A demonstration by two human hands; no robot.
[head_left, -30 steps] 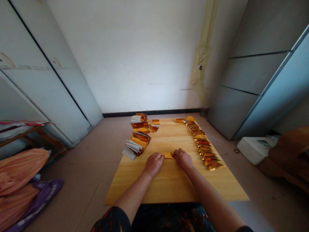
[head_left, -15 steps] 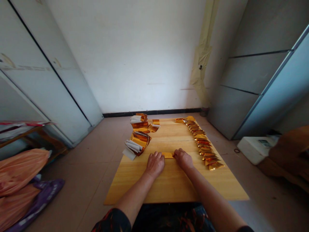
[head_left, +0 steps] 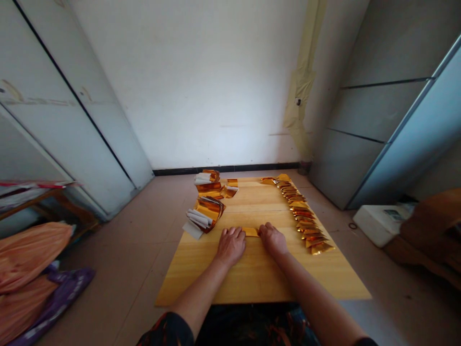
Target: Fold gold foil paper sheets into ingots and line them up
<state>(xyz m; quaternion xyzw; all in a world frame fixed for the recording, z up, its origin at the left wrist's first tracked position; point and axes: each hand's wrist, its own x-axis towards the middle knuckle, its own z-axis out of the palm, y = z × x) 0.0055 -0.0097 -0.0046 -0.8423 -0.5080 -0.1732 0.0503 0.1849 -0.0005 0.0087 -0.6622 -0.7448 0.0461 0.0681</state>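
While both forearms reach over the near edge of the wooden worktop (head_left: 252,283), the left hand (head_left: 232,246) and the right hand (head_left: 273,240) lie on its middle, holding a narrow gold paper strip (head_left: 251,232) between them. The left fingers are curled closely over the strip's left end, and the right fingers are bunched on its right end; a short flat length shows in the gap. Just beyond the left hand sits a bundle of gold sheets (head_left: 209,210) with pale backs, partly rolled. Along the right edge, a row of folded gold pieces (head_left: 304,218) runs away in overlapping order. Farther off, a second bundle (head_left: 208,188) lies at the far left corner. Behind the worktop, a black baseboard (head_left: 230,168) borders the white wall (head_left: 201,86).
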